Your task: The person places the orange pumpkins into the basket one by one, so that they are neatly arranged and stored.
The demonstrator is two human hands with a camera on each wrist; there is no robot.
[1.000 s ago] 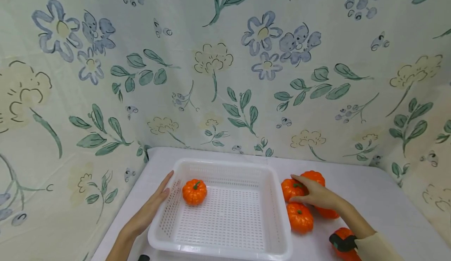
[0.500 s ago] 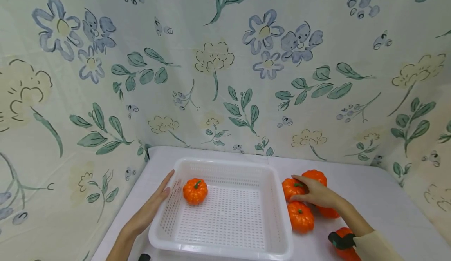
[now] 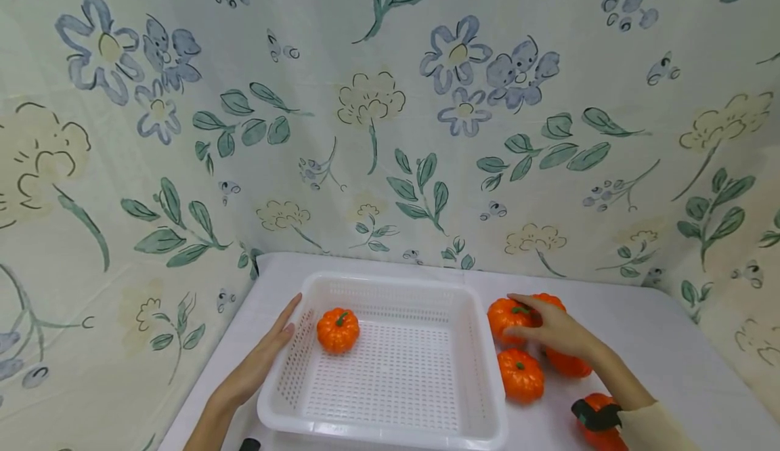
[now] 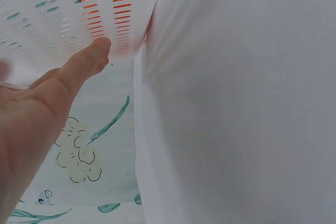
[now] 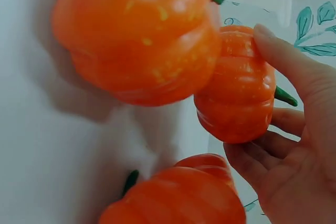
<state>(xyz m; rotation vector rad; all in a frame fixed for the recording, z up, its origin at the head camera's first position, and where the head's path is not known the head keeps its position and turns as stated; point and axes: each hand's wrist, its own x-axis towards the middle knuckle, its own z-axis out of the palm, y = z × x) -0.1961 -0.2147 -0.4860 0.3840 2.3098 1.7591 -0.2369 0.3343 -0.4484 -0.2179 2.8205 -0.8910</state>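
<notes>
My right hand (image 3: pixel 557 329) grips a small orange toy pumpkin (image 3: pixel 502 320) with a green stem, just right of the white basket (image 3: pixel 378 432). The right wrist view shows thumb and fingers around that pumpkin (image 5: pixel 236 90), which appears raised off the white surface. Against the basket's left side lies my left hand (image 3: pixel 256 366), its fingers straight and touching the outer wall, as the left wrist view also shows. One orange pumpkin (image 3: pixel 338 331) sits inside the basket, towards its back left.
Several more pumpkins lie right of the basket: one in front (image 3: pixel 521 378), another under the right forearm (image 3: pixel 569 364), one behind the hand, and one near the sleeve (image 3: pixel 600 431), partly covered by a dark strap. A floral cloth (image 3: pixel 365 166) hangs behind the white table (image 3: pixel 658 342).
My right hand has risen slightly with the pumpkin in its grip. The left hand and basket stay put.
</notes>
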